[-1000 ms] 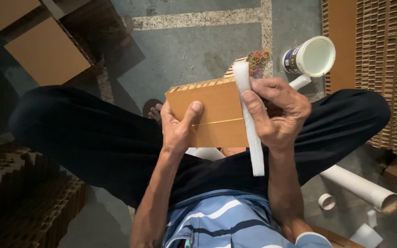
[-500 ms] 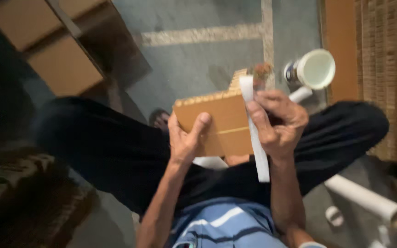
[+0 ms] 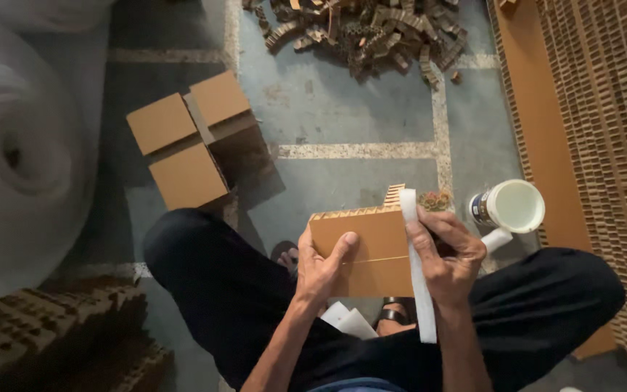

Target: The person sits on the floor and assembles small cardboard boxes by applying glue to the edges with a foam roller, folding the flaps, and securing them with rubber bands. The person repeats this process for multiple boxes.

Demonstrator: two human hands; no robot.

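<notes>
Holding a cardboard block [image 3: 363, 250], hands [image 3: 444, 254] near white-filled tub [image 3: 515, 206].

Two hands [image 3: 321, 272] [image 3: 444, 254], one cardboard block [image 3: 364, 250], one white strip [image 3: 419, 276], one white tub [image 3: 511, 207], three brown boxes [image 3: 190, 138].

bare floor [image 3: 342, 109] ahead, white tub [image 3: 511, 206] just right, boxes [image 3: 190, 141] left

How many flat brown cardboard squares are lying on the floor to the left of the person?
3. One cardboard square lies at the left, a second just right of it and farther away, and the third nearest the person's knee. More may be hidden.
</notes>
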